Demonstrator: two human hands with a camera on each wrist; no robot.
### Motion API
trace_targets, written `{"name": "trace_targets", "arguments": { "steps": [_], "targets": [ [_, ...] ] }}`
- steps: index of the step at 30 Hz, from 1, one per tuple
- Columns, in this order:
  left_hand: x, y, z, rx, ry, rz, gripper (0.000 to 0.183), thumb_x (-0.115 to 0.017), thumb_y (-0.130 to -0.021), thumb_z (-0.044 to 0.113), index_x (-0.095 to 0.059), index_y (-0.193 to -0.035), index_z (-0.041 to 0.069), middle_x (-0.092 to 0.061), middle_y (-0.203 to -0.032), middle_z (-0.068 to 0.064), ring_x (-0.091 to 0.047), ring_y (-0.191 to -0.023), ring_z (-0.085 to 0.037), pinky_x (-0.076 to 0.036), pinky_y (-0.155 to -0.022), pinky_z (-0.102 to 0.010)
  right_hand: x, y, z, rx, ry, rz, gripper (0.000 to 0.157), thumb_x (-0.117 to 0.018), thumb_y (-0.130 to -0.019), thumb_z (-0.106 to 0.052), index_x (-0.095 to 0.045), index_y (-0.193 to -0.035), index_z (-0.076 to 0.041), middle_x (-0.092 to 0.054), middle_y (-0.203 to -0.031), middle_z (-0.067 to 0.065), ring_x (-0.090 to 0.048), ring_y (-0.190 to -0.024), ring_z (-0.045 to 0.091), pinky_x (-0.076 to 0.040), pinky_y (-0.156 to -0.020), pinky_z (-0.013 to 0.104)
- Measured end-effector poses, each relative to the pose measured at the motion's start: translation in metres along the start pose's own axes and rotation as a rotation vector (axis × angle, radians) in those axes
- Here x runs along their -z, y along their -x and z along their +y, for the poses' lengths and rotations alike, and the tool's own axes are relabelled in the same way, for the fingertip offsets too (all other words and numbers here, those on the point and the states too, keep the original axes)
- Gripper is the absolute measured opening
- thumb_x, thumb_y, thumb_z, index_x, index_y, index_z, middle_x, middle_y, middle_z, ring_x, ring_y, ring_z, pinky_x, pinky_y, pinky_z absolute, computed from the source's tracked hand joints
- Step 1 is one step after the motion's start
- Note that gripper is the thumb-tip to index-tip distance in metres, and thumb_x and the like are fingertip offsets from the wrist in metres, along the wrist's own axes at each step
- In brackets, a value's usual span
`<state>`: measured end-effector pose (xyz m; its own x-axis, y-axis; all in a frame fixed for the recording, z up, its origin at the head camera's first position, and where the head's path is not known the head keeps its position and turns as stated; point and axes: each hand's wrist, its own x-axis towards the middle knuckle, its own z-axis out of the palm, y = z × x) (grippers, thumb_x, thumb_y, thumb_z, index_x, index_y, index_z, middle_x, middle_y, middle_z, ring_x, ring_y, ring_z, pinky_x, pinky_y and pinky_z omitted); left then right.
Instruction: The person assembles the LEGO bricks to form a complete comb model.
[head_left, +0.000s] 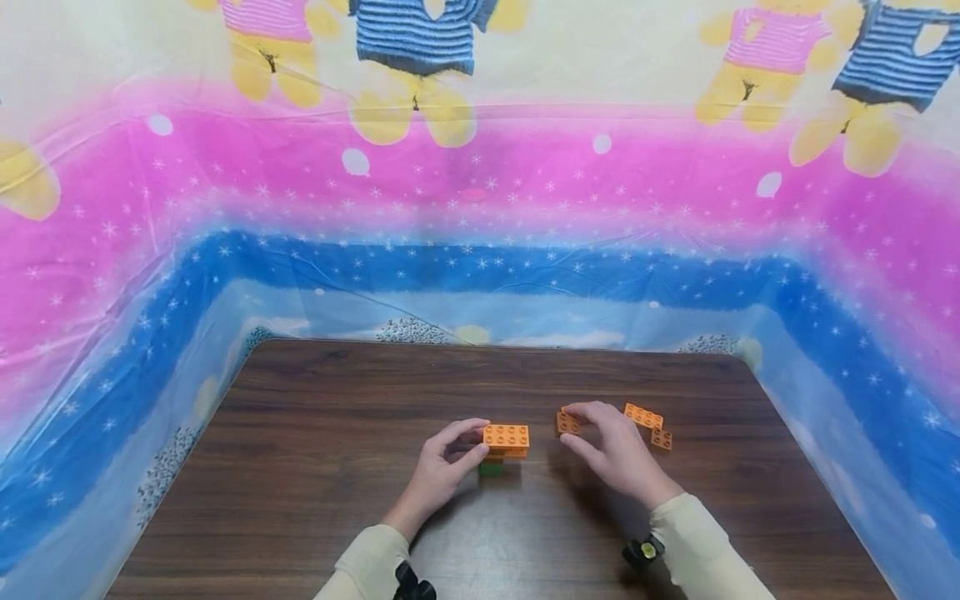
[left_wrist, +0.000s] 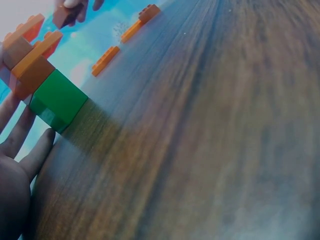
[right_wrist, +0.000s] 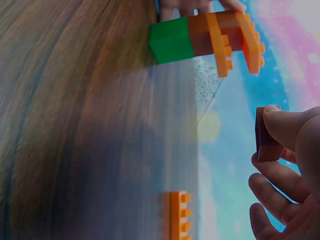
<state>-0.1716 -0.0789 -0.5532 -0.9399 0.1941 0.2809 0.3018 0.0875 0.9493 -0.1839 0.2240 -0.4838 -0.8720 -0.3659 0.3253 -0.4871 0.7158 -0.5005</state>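
Wood-grain table [head_left: 337, 400], printed cloth [head_left: 480, 187] hung around. Green-based orange stack [head_left: 506, 437] stands on table, gripped by left hand [head_left: 444, 467]. Right hand [head_left: 621, 454] pinches orange block [head_left: 567, 423] above tabletop; loose orange bricks [head_left: 643, 416] lie at right.

PLACE: screened-off tabletop [head_left: 337, 383], kind of room beyond cannot be told | wood-grain surface, 6 o'clock | pink-and-blue printed sheeting [head_left: 525, 271] around it, 9 through 12 to 3 | striped-shirted figures [head_left: 416, 42] printed toward 11 and 2
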Motion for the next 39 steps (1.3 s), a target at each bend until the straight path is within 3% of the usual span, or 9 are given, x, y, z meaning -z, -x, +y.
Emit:
{"name": "trace_targets", "arguments": {
  "steps": [13, 25, 32, 39],
  "targets": [
    [-0.001, 0.000, -0.001, -0.024, 0.002, 0.000, 0.036, -0.072, -0.101, 0.018, -0.068, -0.136, 0.008, -0.071, -0.126, -0.007, -0.068, -0.114, -0.025, -0.057, -0.094, -0.034, 0.001, -0.010, -0.023, 0.049, -0.031, 0.011, 0.043, -0.077, -0.098, -0.026, -0.067, -0.137, -0.011, -0.069, -0.130, 0.003, -0.063, -0.123, 0.025, -0.054, -0.098, 0.054],
    [-0.001, 0.000, 0.001, -0.015, 0.001, 0.000, 0.037, -0.073, -0.101, 0.019, -0.067, -0.136, 0.008, -0.071, -0.125, -0.006, -0.068, -0.114, -0.026, -0.057, -0.094, -0.034, -0.005, -0.019, -0.040, 0.116, -0.073, 0.014, 0.040, -0.079, -0.096, -0.028, -0.069, -0.133, -0.015, -0.070, -0.125, -0.003, -0.064, -0.110, 0.019, -0.055, -0.086, 0.048],
    [-0.001, 0.000, 0.000, -0.007, 0.005, 0.003, 0.035, -0.073, -0.101, 0.020, -0.069, -0.135, 0.011, -0.071, -0.125, -0.005, -0.068, -0.114, -0.025, -0.057, -0.094, -0.034, -0.009, -0.021, -0.049, 0.089, -0.080, -0.011, 0.041, -0.079, -0.097, -0.028, -0.068, -0.134, -0.016, -0.071, -0.129, -0.001, -0.062, -0.122, 0.021, -0.047, -0.101, 0.058],
    [-0.001, 0.000, -0.001, -0.018, -0.002, -0.001, 0.036, -0.072, -0.102, 0.020, -0.068, -0.136, 0.010, -0.071, -0.125, -0.004, -0.069, -0.113, -0.022, -0.057, -0.094, -0.032, -0.013, -0.025, -0.056, 0.077, -0.103, -0.028, 0.042, -0.079, -0.097, -0.027, -0.067, -0.135, -0.014, -0.070, -0.131, 0.000, -0.062, -0.123, 0.021, -0.053, -0.099, 0.051]
  ]
}}
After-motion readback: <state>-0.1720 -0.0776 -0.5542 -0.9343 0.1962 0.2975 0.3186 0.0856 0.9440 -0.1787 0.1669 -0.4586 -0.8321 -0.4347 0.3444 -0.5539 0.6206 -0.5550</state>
